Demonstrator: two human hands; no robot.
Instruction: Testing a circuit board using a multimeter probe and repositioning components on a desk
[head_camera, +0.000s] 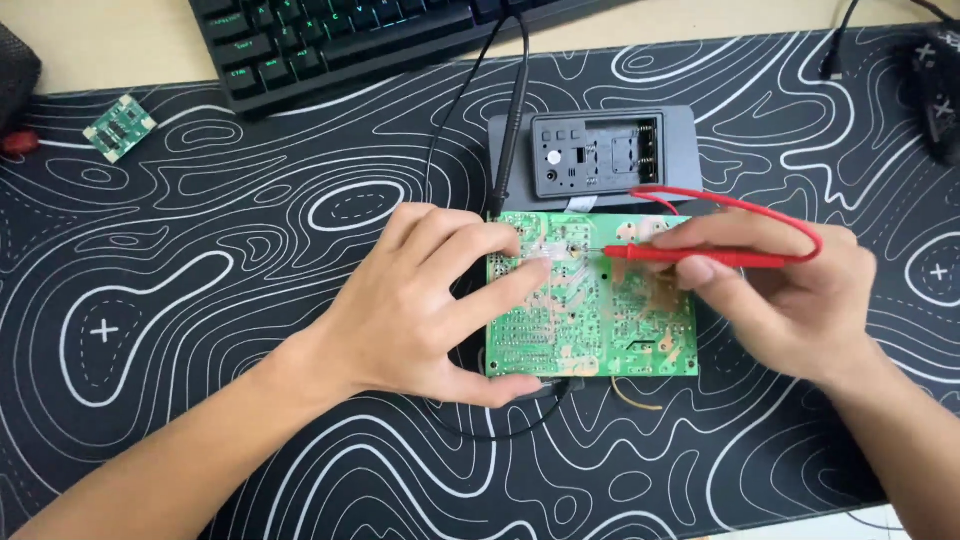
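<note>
Here the desk (130, 40) is nearly all covered by a black mat (200, 300) with white contour lines; pale bare wood shows only along the far edge. A dark keyboard (330, 35) lies across the far edge, left of the middle. Nearer the middle, a grey device (680, 130) lies back-up with its battery compartment uncovered and empty.

Just in front of it, at the middle of the desk, lies a green circuit board (590, 330), solder side up. The left hand (420, 300) rests on the board's left edge, thumb curled under the near corner and fingers spread over the top, pinning it flat; a black probe (510, 130) runs down from the far edge and disappears behind these fingers, so I cannot tell whether the hand grips it or only covers its tip. The right hand (790, 290) is closed in a pen grip around a red probe (690, 257), whose metal tip touches the solder points near the board's far edge, just beside the left fingertips. Its red lead loops over the knuckles.

Judging by this, probing is under way: the board is exposed and held, and one point is being tested, with most of the board's joints apparently untouched.

A small green module (120, 127) lies apart near the far left corner.
</note>
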